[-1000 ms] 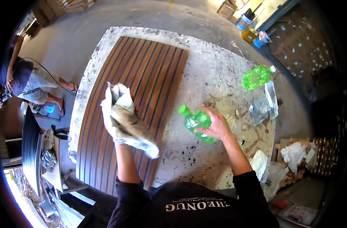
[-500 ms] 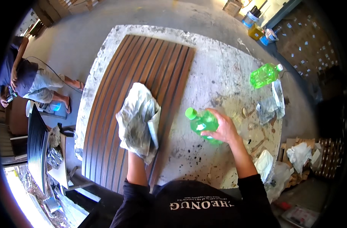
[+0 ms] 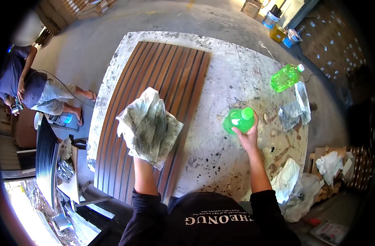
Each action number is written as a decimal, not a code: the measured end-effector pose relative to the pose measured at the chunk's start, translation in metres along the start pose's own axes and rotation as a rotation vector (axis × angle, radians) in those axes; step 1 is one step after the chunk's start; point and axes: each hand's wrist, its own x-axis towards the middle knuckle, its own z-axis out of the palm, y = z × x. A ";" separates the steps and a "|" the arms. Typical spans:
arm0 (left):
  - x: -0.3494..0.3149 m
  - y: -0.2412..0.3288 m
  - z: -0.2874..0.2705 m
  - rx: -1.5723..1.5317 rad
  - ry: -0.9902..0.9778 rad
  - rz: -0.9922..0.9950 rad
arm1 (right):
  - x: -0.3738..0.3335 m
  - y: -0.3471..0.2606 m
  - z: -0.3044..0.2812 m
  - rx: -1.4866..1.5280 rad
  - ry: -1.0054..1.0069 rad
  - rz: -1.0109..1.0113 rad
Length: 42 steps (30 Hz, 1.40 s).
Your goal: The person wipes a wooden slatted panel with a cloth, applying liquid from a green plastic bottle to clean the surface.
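A crumpled white rag, smudged with grey, covers my left hand above the brown slatted wood-look panel. The fingers of that hand are hidden under the rag; only the wrist and forearm show. My right hand is closed round a green plastic bottle with a green cap, held over the bare part of the table to the right of the panel. Its cap leans to the right, and light green liquid shows through the side.
The stained white table bears a second green bottle with a white cap, a grey-stained cloth and a white cloth. A co-worker stands beyond the left edge. Buckets stand on the floor at the far right.
My right hand has moved right with the bottle and turned it, so its cap now points right instead of left. The rag on my left hand has spread wider.
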 end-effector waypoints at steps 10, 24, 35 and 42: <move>-0.016 -0.021 -0.043 -0.221 -0.081 0.216 | -0.042 0.009 -0.002 -0.291 0.132 0.000; -0.056 -0.007 -0.018 -0.091 0.034 -0.081 | -0.051 -0.032 0.135 -0.403 -0.500 -0.346; -0.067 -0.037 -0.037 -0.184 0.143 -0.050 | 0.008 -0.049 0.214 -0.353 -0.549 -0.517; -0.045 -0.076 -0.018 -0.458 0.298 -0.235 | 0.010 -0.062 0.236 -0.349 -0.727 -0.472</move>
